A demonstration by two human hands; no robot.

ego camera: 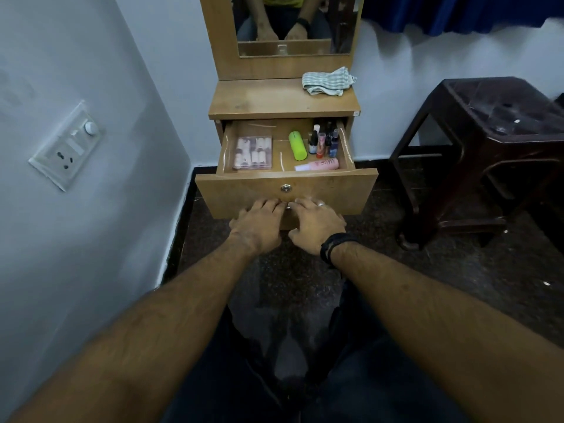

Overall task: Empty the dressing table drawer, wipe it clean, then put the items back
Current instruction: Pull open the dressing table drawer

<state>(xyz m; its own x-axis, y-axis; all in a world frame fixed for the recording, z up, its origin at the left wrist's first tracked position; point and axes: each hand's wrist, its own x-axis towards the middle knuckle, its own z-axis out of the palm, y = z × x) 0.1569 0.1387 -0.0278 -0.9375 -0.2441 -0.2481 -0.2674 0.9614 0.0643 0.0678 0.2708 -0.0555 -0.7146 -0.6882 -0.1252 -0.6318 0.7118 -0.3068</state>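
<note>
Drawer is open, still full; I rest left hand and right hand flat on its front, holding nothing; cloth above it unused.

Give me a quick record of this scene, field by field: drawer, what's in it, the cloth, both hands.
drawer: the drawer is pulled open
contents: clear nail box at left; green tube in the middle; small bottles at right; pink bottle lying near the front
cloth: striped cloth lies on the tabletop, right side
left hand: at the lower edge of the drawer front, fingers laid on it
right hand: beside it, same place
stage: nothing taken out yet
</note>
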